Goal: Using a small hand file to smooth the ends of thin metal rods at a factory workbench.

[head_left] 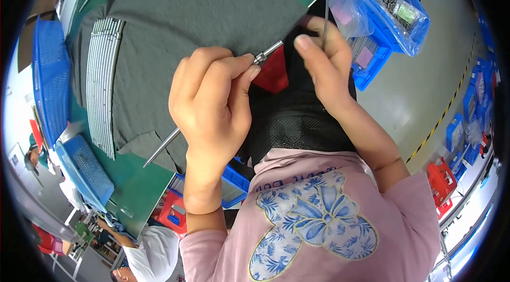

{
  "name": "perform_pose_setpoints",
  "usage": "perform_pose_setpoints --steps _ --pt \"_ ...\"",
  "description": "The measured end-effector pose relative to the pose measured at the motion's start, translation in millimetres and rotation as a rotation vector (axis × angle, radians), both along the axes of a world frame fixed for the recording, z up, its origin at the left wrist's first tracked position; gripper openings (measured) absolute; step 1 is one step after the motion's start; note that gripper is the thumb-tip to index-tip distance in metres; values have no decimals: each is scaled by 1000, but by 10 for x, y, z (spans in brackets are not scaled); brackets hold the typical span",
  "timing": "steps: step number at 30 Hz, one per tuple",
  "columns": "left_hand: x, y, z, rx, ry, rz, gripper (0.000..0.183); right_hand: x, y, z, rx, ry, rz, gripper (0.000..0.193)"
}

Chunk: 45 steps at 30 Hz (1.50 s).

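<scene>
My left hand point(212, 96) is closed around a slim silver metal rod point(162, 147). The rod's stepped, narrower end points up and to the right past the thumb and forefinger; its plain end shows below the wrist. To the right, my right hand point(330, 64) is curled, slightly blurred, around a thin grey metal rod point(327, 5) that stands up out of the fingers. A gap separates the two hands. Between them, a red patch point(274, 72) shows against black cloth on my lap. A row of similar silver rods point(103, 85) lies side by side on the grey cloth point(186, 16).
At the upper right, a blue bin point(419, 32) lined with plastic holds many small metal parts. Beside it, another blue bin point(365, 81) contains rods. Blue baskets point(51, 69) line the table's left side. A person in a white shirt point(154, 253) sits at lower left, near a red stool point(172, 210).
</scene>
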State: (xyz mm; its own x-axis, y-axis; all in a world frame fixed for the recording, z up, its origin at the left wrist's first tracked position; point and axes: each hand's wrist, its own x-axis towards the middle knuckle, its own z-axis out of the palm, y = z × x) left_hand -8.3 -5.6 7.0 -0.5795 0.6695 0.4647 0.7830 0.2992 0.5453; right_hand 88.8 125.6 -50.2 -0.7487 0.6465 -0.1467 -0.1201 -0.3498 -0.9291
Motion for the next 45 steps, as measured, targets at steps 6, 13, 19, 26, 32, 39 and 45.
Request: perform_pose_setpoints --steps 6,13,19,26,32,39,45 --pt "-6 -22 5 -13 -34 9 17 35 -86 141 -217 42 12 19" --pt "-28 -5 -8 18 29 -26 17 -307 -272 233 745 -48 -237 22" --pt "-35 -25 -28 38 33 -31 16 -119 -96 236 840 -258 -320 21" --pt "-25 -17 1 -23 14 19 15 357 -42 410 266 -238 206 24" --pt "-31 -23 49 -58 -27 -15 12 183 -133 363 641 -11 81 21" --pt "-21 -7 13 7 -25 28 15 320 -155 453 557 -69 182 31" --pt "-13 -29 -13 15 -22 30 15 295 -237 449 598 -61 160 28"
